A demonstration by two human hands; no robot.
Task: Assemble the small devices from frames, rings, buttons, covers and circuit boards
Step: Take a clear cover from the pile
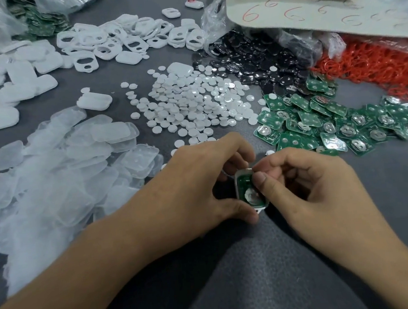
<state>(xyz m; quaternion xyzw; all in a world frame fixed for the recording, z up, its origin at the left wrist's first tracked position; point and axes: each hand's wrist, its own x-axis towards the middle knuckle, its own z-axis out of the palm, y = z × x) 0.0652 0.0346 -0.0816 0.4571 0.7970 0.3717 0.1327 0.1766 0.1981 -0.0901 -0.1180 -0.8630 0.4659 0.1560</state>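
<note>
Both hands held one small frame point(250, 191) near the table's edge: left hand point(202, 179) gripped it, right hand point(309, 181) pinched it.

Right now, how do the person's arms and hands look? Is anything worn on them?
The left hand and right hand are bare: no gloves, rings or watch show. The forearms are bare too, with no sleeve reaching into the picture. The visible fingernails are short and unpainted.

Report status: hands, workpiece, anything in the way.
Left hand grips white frame. Right hand pinches its top edge, circuit board inside. Button pile lies beyond, clear of hands.
</note>
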